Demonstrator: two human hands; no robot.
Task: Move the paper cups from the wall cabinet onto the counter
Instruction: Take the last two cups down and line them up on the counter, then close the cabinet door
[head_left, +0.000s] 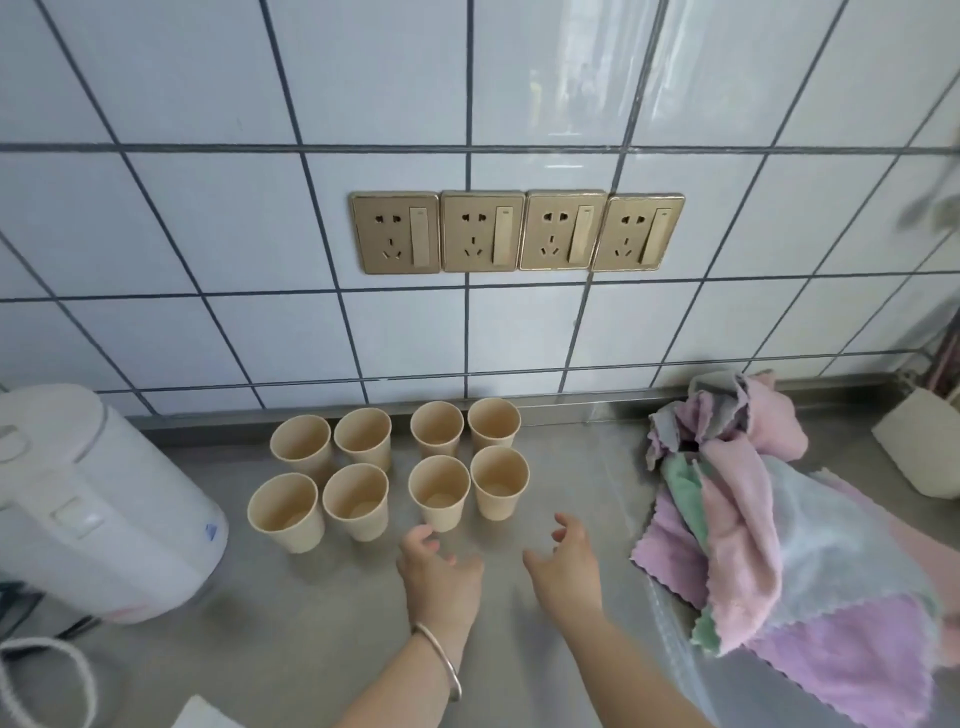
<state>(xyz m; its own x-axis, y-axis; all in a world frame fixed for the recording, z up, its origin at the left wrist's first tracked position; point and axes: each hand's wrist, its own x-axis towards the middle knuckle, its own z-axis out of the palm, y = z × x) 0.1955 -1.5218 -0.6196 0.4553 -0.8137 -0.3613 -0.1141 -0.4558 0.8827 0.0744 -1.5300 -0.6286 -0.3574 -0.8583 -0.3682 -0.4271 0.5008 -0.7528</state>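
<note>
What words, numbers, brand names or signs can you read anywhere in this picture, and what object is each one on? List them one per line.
None can be read.
White kettle: a small blue mark near its base, too blurred to read.
Four gold wall sockets: no lettering visible.
Eight paper cups: plain, no print.
Cloths: no labels showing.

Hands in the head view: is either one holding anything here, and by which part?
Nothing is held. The left hand and right hand hover open over the counter, just short of the eight paper cups standing there.
</note>
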